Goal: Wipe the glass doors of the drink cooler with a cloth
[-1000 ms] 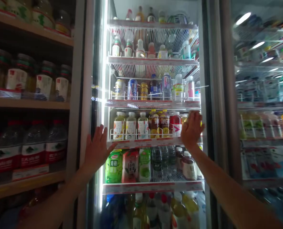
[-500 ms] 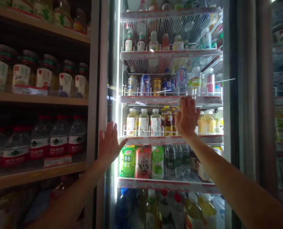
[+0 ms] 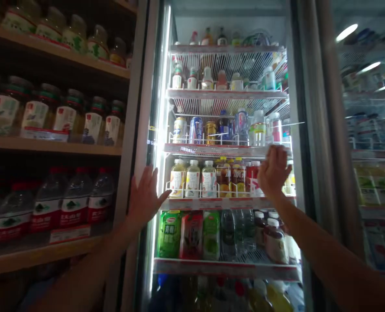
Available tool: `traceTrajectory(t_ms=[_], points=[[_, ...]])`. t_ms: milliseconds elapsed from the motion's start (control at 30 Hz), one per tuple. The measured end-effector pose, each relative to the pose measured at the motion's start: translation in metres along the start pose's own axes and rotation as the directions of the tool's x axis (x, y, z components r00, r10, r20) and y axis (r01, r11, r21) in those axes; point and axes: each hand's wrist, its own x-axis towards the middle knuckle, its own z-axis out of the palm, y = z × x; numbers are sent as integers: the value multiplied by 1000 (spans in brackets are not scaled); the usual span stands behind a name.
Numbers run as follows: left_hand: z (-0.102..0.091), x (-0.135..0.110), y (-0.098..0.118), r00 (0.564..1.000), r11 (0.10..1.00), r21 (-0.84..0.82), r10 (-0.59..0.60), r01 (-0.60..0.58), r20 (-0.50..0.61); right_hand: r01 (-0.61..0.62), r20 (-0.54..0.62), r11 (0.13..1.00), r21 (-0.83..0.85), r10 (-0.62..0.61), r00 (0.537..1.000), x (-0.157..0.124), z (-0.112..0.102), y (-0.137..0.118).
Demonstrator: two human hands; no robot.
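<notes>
My left hand (image 3: pixel 145 196) lies flat with fingers spread on the left edge of a lit drinks fridge's glass door (image 3: pixel 179 65). My right hand (image 3: pixel 273 171) rests against the same glass at the right side, fingers together and slightly bent, holding nothing. Behind the glass, between my hands, stands a row of pale tea bottles (image 3: pixel 193 178) beside darker juice bottles (image 3: pixel 231 177). Green and red cartons (image 3: pixel 182 234) sit one shelf lower, and cans (image 3: pixel 196 130) one shelf higher.
Wooden shelves (image 3: pixel 52 147) to the left carry labelled jars (image 3: pixel 62 119) above and large water bottles (image 3: pixel 73 199) below. A second glass-door fridge (image 3: pixel 370 130) stands to the right, past a dark door post (image 3: pixel 312 130).
My right hand slid left across the glass to the middle, then back right and slightly down. My left hand stayed at the door's left edge. The view shifted a little.
</notes>
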Motion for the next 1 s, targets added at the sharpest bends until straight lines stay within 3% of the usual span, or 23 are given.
traceTrajectory(t_ms=[67,133,167,233,267,300,333,367,400,433,500,567,633,700,733,800,833,867,900,967,1000], points=[[-3,16,14,1000,1000,-14,14,-14,7,-35,-33,999,-8,35,999,4,-2,2],[-6,33,30,1000,999,-17,28,-27,13,162,21,987,7,-162,987,-7,-1,-14],[-7,40,37,999,999,-14,33,-33,14,320,68,947,28,-321,945,-16,0,-24],[-7,50,46,999,999,-5,45,-45,18,593,143,801,81,-598,789,-27,2,-37],[-7,53,47,998,999,-1,54,-54,21,657,161,747,96,-663,731,-28,2,-36],[-6,54,46,998,998,2,65,-65,23,665,167,741,93,-670,723,-25,0,-29],[-4,54,44,997,997,4,80,-80,24,612,155,788,71,-615,773,-18,-1,-17],[-3,53,40,995,995,4,96,-97,26,498,121,867,35,-498,859,-7,-4,-1],[-2,52,36,993,993,3,114,-114,24,337,67,941,0,-336,939,6,-6,16],[-1,51,33,991,991,2,132,-132,19,164,2,986,-20,-164,986,20,-8,31],[1,53,28,991,991,-4,137,-137,-6,-74,-96,997,-17,72,993,43,-9,48],[1,59,27,995,996,-18,91,-92,-49,-64,-97,998,6,64,993,52,-5,37],[1,67,29,996,998,-36,39,-42,-80,142,-27,989,34,-141,990,42,2,4],[1,74,32,996,998,-48,37,-41,-80,408,48,910,76,-412,910,21,9,-35],[2,76,32,996,997,-50,47,-51,-77,538,82,837,102,-546,834,10,12,-50],[1,78,31,995,997,-43,66,-69,-68,716,121,684,142,-729,673,-5,13,-62],[0,77,30,996,996,-37,73,-75,-60,745,128,652,142,-758,639,-6,11,-57],[-1,77,27,996,997,-31,70,-72,-53,731,126,671,124,-741,659,-3,9,-46],[-2,77,24,997,998,-25,58,-59,-49,666,114,740,92,-673,731,5,5,-32],[-5,79,16,998,1000,-14,13,-14,-57,377,43,926,20,-378,925,31,-1,2],[-6,81,12,997,1000,-8,-13,13,-71,192,-12,981,4,-192,981,46,-3,15]])
